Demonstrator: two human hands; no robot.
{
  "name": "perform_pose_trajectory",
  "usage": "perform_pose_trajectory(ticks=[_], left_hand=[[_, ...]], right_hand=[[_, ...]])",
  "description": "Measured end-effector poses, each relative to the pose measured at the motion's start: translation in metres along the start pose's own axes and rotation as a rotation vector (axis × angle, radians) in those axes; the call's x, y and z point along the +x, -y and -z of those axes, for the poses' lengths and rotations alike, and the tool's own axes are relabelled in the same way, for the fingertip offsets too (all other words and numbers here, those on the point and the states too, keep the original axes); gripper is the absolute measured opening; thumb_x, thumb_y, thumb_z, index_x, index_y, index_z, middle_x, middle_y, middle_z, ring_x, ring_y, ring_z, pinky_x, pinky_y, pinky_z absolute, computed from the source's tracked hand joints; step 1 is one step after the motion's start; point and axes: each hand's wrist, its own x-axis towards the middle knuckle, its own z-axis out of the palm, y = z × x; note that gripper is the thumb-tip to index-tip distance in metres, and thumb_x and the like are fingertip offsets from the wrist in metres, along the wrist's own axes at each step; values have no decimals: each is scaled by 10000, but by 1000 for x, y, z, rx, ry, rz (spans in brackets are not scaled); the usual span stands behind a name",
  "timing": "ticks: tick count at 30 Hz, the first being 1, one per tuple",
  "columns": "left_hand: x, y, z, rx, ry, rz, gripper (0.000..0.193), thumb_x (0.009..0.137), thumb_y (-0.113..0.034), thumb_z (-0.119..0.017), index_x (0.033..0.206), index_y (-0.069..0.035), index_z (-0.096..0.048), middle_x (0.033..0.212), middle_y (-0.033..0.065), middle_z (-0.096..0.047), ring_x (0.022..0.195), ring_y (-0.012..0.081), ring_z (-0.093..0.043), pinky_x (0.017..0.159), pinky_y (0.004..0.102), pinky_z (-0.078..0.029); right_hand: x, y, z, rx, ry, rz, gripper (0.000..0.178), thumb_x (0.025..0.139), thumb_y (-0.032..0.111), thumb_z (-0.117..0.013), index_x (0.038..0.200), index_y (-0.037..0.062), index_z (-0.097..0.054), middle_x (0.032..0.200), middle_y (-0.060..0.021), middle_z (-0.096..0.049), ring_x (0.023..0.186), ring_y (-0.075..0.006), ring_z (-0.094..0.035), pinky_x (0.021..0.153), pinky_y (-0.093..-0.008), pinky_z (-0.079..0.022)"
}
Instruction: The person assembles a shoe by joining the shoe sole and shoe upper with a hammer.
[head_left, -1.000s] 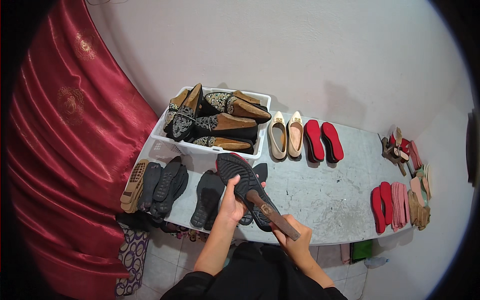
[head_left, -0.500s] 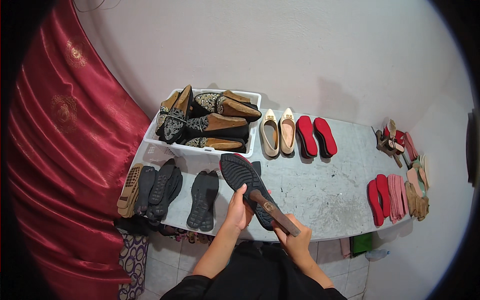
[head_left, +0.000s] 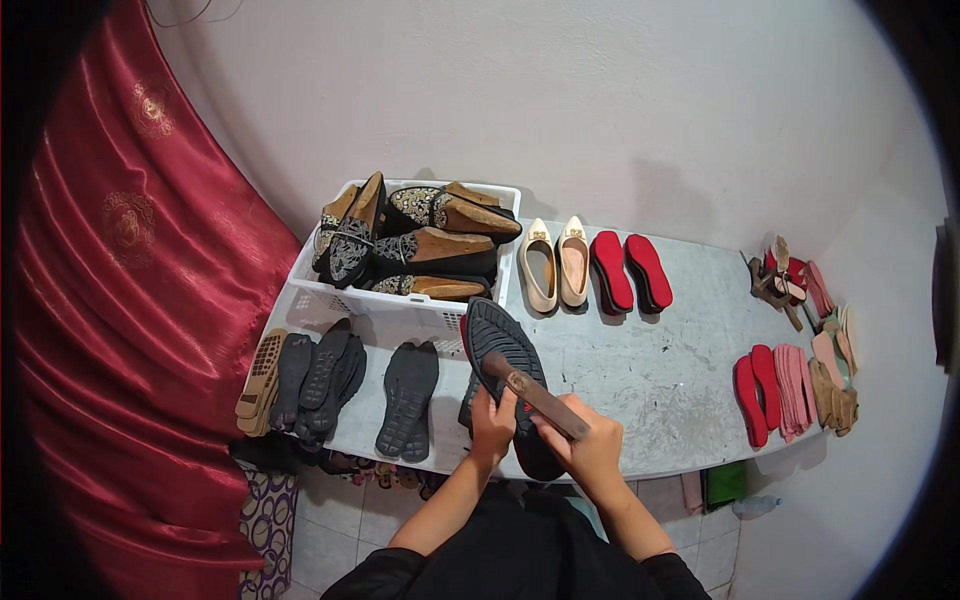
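Taking the white basket (head_left: 330, 300) of embroidered shoes as your marker, the red curtain (head_left: 130, 300) hangs to its left, and just in front of it on the desk (head_left: 650, 380) lie a tan sole and a cluster of dark soles (head_left: 315, 375), then a pair of black soles (head_left: 408, 398) a little to the right. Further right of those, in front of the basket's right corner, your left hand (head_left: 492, 425) has its grip closed around the lower part of a black sole (head_left: 505, 350), holding it tread-up and tilted, its toe pointing back toward the basket. Your right hand (head_left: 592, 452) has its grip closed on the handle of a brown brush (head_left: 530, 392), whose far end rests on the sole's tread. Right of the basket sit a pair of cream flat shoes (head_left: 556, 262), then two red soles (head_left: 630, 270). Well to the right, by the desk's far edge, lie more red soles (head_left: 757, 385) and pink insoles (head_left: 795, 385).
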Motion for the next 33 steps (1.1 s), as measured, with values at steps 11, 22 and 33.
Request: perform_pose_trajectory(ticks=[11, 22, 33], left_hand=[[0, -5, 12, 233, 51, -44, 218, 889, -134, -532, 1059, 1, -519, 926, 52, -604, 881, 126, -550, 797, 276, -431], [-5, -28, 4, 58, 257, 75, 271, 857, -88, -540, 1106, 16, -518, 986, 72, -609, 902, 131, -561, 814, 278, -439], [-2, -21, 13, 98, 337, 14, 322, 835, -73, -543, 1137, 31, -492, 1024, 84, -601, 931, 133, -563, 839, 282, -442]], right_hand=[[-1, 8, -9, 226, -27, -66, 217, 725, 262, -715, 807, 98, -599, 626, -72, -588, 528, -243, -588, 477, -324, -437], [10, 7, -9, 158, -218, -17, 217, 718, 222, -728, 824, 82, -600, 638, -79, -592, 534, -261, -587, 473, -311, -435], [10, -5, -19, 108, -281, 8, 242, 702, 178, -736, 843, 52, -585, 703, -93, -598, 559, -274, -587, 481, -314, -434]])
